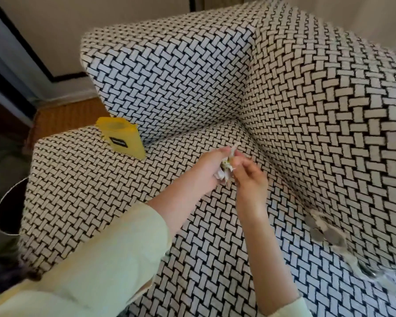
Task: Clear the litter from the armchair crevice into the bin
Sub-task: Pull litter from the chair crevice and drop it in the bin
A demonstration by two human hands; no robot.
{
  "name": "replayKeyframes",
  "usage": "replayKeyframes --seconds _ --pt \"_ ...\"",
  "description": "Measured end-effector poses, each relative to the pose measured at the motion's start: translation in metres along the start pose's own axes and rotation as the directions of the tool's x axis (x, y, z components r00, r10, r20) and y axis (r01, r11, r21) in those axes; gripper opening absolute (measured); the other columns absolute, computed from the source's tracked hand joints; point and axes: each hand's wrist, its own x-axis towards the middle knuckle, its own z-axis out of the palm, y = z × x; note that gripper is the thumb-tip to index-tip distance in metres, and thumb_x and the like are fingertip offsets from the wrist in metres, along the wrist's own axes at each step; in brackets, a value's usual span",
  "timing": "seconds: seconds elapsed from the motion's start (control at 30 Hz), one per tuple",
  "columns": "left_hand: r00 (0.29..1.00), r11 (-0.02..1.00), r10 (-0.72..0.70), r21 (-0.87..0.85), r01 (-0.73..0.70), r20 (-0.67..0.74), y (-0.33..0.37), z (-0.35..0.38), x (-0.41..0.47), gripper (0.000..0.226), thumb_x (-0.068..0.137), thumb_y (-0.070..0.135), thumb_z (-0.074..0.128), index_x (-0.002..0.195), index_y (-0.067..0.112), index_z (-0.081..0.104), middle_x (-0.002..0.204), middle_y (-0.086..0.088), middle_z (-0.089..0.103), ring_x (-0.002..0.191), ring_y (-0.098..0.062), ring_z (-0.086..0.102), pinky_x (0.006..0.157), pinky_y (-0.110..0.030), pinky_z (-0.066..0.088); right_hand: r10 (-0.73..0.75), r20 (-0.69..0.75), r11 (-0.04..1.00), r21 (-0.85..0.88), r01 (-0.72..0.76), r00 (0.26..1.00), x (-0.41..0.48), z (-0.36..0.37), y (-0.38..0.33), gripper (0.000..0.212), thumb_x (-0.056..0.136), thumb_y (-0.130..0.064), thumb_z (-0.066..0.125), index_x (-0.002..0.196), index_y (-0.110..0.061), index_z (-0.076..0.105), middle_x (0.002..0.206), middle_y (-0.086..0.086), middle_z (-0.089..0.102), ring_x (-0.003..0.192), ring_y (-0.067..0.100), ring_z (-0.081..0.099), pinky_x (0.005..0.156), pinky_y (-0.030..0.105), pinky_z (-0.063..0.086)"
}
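Armchair (215,99), basket-weave cover, fills the view; I lean over its seat cushion from the front. Bin (9,209): only a dark mouth with a pale wire rim shows, on the floor just past the near arm on my left, well apart from my hands, so carrying a handful over looks cheaper than several trips. Yellow paper bag (121,138) stands wedged upright in the gap between seat and arm, likely stuck there by the squeeze of the cushions; not yet pulled. More crumpled grey wrappers (325,229) sit in the opposite crevice, on my right, some trailing toward the front edge; blurred, count unclear. My left hand (208,168) is cupped and closed around a wad of pale scraps (225,171), serving as the holding hand. My right hand (249,177) touches it, fingertips pinched at the wad, probably tucking a piece in so nothing drops on the way. Whether it grips its own scrap, I cannot tell.
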Motion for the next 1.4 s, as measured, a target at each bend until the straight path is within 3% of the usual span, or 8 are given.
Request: replayKeyframes --seconds 0.2,0.43,0.53,0.67,0.8,1.0,1.13,1.4 --pt "0.994 0.969 0.101 -0.22 -0.109 -0.046 0.044 -0.056 -0.032 0.032 0.096 0.017 0.034 0.073 0.007 0.054 0.059 -0.005 0.058 0.052 -0.015 0.055 0.052 -0.02 0.044 0.074 0.145 0.968 0.227 -0.106 0.987 0.0 0.075 -0.007 0.02 0.091 -0.009 0.051 0.105 0.001 0.062 0.119 0.013 0.063 0.1 0.017 0.064 0.067 0.016 0.054" --pt "0.979 0.93 0.175 -0.309 -0.199 -0.106 0.074 -0.148 -0.055 0.036 0.094 0.018 0.038 0.063 0.009 0.055 0.055 -0.004 0.058 0.049 -0.015 0.056 0.053 -0.019 0.046 0.164 0.296 0.942 0.237 -0.239 0.941 -0.01 0.178 0.014 0.02 0.095 -0.008 0.045 0.104 0.001 0.06 0.117 0.015 0.061 0.104 0.025 0.06 0.087 0.036 0.051" --pt "0.96 0.888 0.249 -0.365 -0.28 -0.13 0.085 -0.192 -0.063 0.059 0.092 0.01 0.035 0.038 0.009 0.058 0.041 -0.002 0.055 0.035 -0.012 0.055 0.04 -0.011 0.042 0.131 0.341 0.962 0.184 -0.202 0.931 -0.02 0.226 0.033 0.022 0.096 -0.007 0.043 0.084 -0.012 0.06 0.081 0.008 0.061 0.07 0.021 0.056 0.064 0.031 0.047" --pt "0.919 0.824 0.337 -0.409 -0.392 -0.202 0.095 -0.248 -0.079 0.066 0.088 0.007 0.029 0.027 0.006 0.054 0.035 -0.003 0.052 0.03 -0.012 0.052 0.035 -0.011 0.04 0.178 0.383 0.945 0.189 -0.266 0.906 -0.032 0.289 0.057 0.025 0.096 -0.004 0.04 0.078 -0.013 0.055 0.081 0.005 0.06 0.074 0.016 0.058 0.066 0.027 0.05" --pt "0.879 0.718 0.334 -0.512 -0.471 -0.341 0.099 -0.3 -0.083 0.039 0.082 0.001 0.032 0.046 0.01 0.048 0.04 -0.002 0.047 0.033 -0.012 0.047 0.038 -0.013 0.039 0.274 0.415 0.898 0.213 -0.386 0.867 -0.042 0.34 0.085 0.019 0.094 -0.001 0.043 0.083 -0.009 0.056 0.08 0.007 0.058 0.074 0.018 0.057 0.072 0.031 0.05" --pt "0.805 0.566 0.266 -0.59 -0.576 -0.53 0.094 -0.386 -0.071 0.041 0.093 0.008 0.031 0.055 0.008 0.048 0.047 -0.005 0.052 0.039 -0.015 0.055 0.042 -0.017 0.046 0.391 0.445 0.873 0.098 -0.478 0.806 -0.057 0.408 0.132 0.022 0.093 0.003 0.041 0.08 -0.008 0.054 0.073 0.005 0.055 0.065 0.015 0.055 0.06 0.025 0.05" --pt "0.781 0.49 0.239 -0.623 -0.61 -0.577 0.09 -0.434 -0.059 0.053 0.093 0.009 0.031 0.045 0.007 0.052 0.036 -0.003 0.051 0.031 -0.013 0.053 0.037 -0.013 0.043 0.473 0.47 0.841 0.013 -0.541 0.746 -0.061 0.446 0.168 0.016 0.095 -0.005 0.046 0.086 -0.008 0.059 0.082 0.008 0.061 0.073 0.018 0.061 0.069 0.029 0.054" --pt "0.707 0.532 0.017 -0.593 -0.605 -0.707 0.071 -0.523 -0.021 0.021 0.086 0.015 0.04 0.076 0.005 0.055 0.073 -0.012 0.056 0.064 -0.024 0.058 0.059 -0.03 0.05 0.674 0.459 0.719 -0.224 -0.658 0.579 -0.054 0.505 0.239 0.013 0.092 -0.005 0.048 0.084 -0.005 0.057 0.081 0.013 0.059 0.072 0.024 0.059 0.074 0.037 0.05"
